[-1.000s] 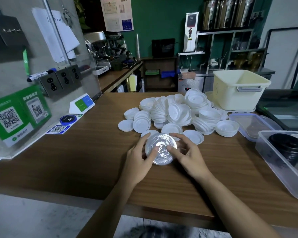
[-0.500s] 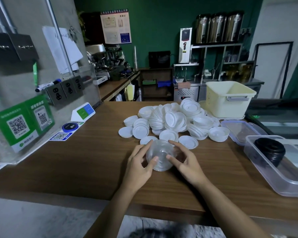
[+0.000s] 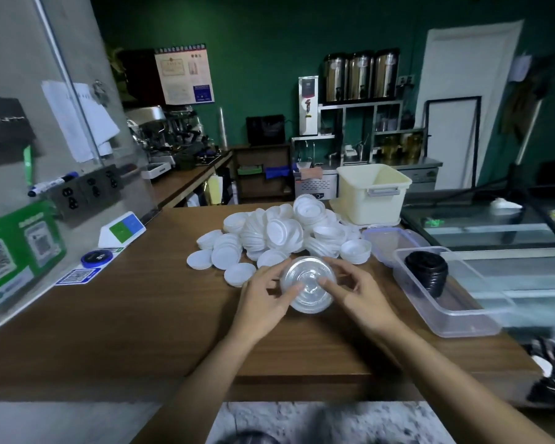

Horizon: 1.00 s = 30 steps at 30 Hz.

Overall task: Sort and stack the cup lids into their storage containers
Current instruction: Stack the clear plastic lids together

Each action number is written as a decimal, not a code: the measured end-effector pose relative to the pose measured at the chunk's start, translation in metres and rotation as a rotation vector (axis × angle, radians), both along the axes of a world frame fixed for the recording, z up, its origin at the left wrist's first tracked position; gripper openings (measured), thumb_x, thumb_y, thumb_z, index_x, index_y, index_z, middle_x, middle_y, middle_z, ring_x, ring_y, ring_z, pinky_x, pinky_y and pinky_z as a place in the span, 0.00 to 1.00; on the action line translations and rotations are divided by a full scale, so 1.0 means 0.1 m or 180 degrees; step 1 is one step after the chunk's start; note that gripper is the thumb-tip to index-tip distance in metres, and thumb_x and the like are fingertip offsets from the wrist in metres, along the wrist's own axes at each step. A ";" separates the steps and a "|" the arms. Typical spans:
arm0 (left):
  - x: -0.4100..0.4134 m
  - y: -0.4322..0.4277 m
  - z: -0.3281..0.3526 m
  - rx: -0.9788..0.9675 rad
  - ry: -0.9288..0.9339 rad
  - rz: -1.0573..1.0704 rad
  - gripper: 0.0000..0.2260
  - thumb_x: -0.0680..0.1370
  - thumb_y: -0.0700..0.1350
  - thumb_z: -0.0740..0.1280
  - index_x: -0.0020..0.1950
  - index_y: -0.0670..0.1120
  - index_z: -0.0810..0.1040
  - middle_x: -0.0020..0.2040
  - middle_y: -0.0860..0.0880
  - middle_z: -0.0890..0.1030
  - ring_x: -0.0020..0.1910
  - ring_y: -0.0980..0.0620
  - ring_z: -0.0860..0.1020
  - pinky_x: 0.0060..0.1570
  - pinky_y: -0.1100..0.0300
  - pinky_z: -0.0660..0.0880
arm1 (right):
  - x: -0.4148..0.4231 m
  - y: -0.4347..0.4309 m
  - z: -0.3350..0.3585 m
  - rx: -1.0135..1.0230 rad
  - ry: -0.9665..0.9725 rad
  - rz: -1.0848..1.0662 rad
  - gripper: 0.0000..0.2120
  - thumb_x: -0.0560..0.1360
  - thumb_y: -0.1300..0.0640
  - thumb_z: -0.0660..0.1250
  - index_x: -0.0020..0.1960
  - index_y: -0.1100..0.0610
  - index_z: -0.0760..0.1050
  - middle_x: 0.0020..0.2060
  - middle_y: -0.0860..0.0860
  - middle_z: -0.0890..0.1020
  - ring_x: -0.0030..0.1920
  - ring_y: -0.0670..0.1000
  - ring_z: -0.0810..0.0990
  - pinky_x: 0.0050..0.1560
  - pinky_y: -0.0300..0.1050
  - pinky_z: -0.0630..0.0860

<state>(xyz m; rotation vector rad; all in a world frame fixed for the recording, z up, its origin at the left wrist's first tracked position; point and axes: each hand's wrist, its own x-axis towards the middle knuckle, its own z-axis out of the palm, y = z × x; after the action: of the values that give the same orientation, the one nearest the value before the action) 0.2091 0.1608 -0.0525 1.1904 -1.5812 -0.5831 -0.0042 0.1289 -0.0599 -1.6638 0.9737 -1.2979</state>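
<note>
Head view, frame centre: left hand [image 3: 263, 302] and right hand [image 3: 362, 298] hold the clear lids [image 3: 310, 270], each grip curled round the rim, below white lids [image 3: 279, 232] on the counter [image 3: 141, 315].

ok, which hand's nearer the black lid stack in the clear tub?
Right: right hand sits left of the black lid stack; left hand farther left, beyond the clear plastic lids.

I see one feed only — head cam, wide-angle, facing forward and down across the counter [image 3: 125, 315]. Near range: left hand [image 3: 263, 302], right hand [image 3: 362, 299] at centre frame, green wall [image 3: 253, 59] along the top.
</note>
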 end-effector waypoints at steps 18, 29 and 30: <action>-2.07 -0.45 0.45 0.0518 -0.0260 -0.0677 0.15 0.79 0.53 0.74 0.64 0.52 0.82 0.47 0.64 0.80 0.47 0.69 0.78 0.46 0.75 0.72 | -2.15 0.12 0.64 0.0312 0.0729 -0.1075 0.12 0.78 0.56 0.76 0.61 0.50 0.83 0.55 0.50 0.86 0.49 0.53 0.88 0.48 0.48 0.85; -2.23 -0.54 0.43 0.0720 -0.1342 -0.0679 0.07 0.74 0.55 0.73 0.48 0.53 0.85 0.40 0.57 0.86 0.40 0.61 0.81 0.45 0.60 0.78 | -2.40 0.00 0.63 0.0577 0.2023 -0.1054 0.17 0.78 0.51 0.77 0.64 0.55 0.82 0.55 0.50 0.85 0.49 0.49 0.84 0.56 0.53 0.83; -2.23 -0.55 0.43 0.0702 -0.1414 -0.0691 0.07 0.74 0.55 0.73 0.47 0.54 0.85 0.40 0.58 0.85 0.38 0.64 0.80 0.43 0.61 0.77 | -2.40 -0.01 0.64 0.0602 0.2142 -0.1025 0.14 0.78 0.52 0.76 0.62 0.54 0.83 0.53 0.49 0.85 0.45 0.48 0.83 0.56 0.53 0.84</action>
<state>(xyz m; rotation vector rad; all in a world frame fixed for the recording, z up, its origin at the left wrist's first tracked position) -0.0140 0.1053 -0.0095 1.3893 -2.0826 -0.6783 -0.2441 0.1283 0.0038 -1.8785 1.7602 -0.7911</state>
